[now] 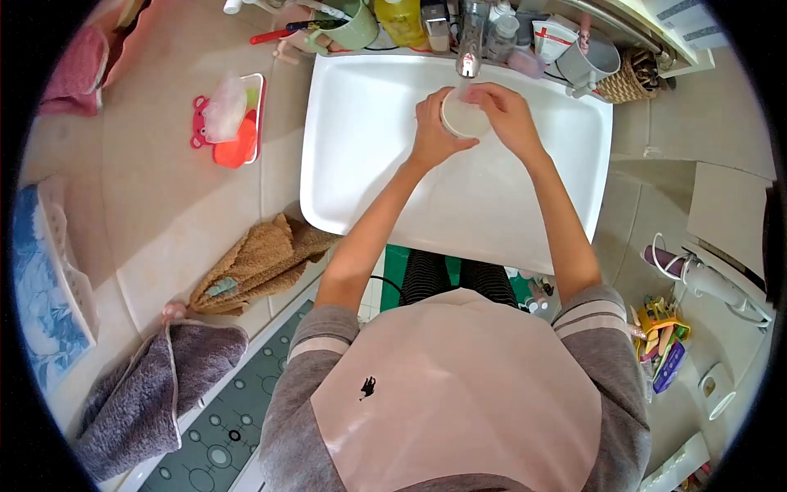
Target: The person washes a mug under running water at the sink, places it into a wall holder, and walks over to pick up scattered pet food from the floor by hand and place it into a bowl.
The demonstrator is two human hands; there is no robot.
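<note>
A round white cup (pixel 465 120) sits under the faucet (pixel 470 61), its open top facing me. My left hand (pixel 436 134) wraps around the cup's left side, thumb along the near rim. On the other side, my right hand (pixel 510 117) has its fingers bent over the rim and partly inside. What the right fingertips touch in there is hard to see. Both hands are over the white sink (pixel 352 148). Water seems to fall from the spout onto the cup and the right fingers.
Behind the sink stand a green mug (pixel 354 29), a yellow bottle (pixel 399 20), a grey cup (pixel 590 59) and a wicker basket (pixel 630 78). A soap holder (pixel 252 123) is on the left wall. Brown (pixel 262 254) and grey towels (pixel 156 394) hang at left.
</note>
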